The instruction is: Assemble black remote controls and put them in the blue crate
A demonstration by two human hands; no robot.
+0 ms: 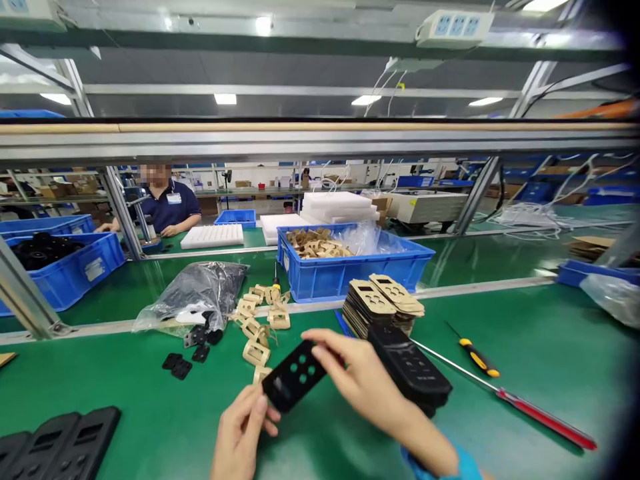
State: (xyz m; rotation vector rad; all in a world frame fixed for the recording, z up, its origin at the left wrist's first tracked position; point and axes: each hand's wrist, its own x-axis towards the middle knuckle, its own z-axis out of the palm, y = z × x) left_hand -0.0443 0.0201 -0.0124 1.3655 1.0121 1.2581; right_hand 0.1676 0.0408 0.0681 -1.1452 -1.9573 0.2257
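Note:
Between my two hands is a thin black panel (295,377) with a rectangular window and several round holes, tilted up to the right above the green bench. My left hand (245,427) pinches its lower left end between thumb and fingers. At the upper right end, my right hand (350,373) grips the panel's edge. Behind my right wrist lies a stack of black panels (413,367). Just beyond stand stacked tan cut-out sheets (373,300). Loose curled tan pieces (256,353) lie behind the held panel.
A blue bin (350,273) holds tan pieces and plastic. Left are a plastic bag (195,297), small black parts (177,365) and black housings (65,443). A yellow-black screwdriver (477,357) and a long red-handled screwdriver (547,419) lie right. A co-worker (170,203) sits opposite.

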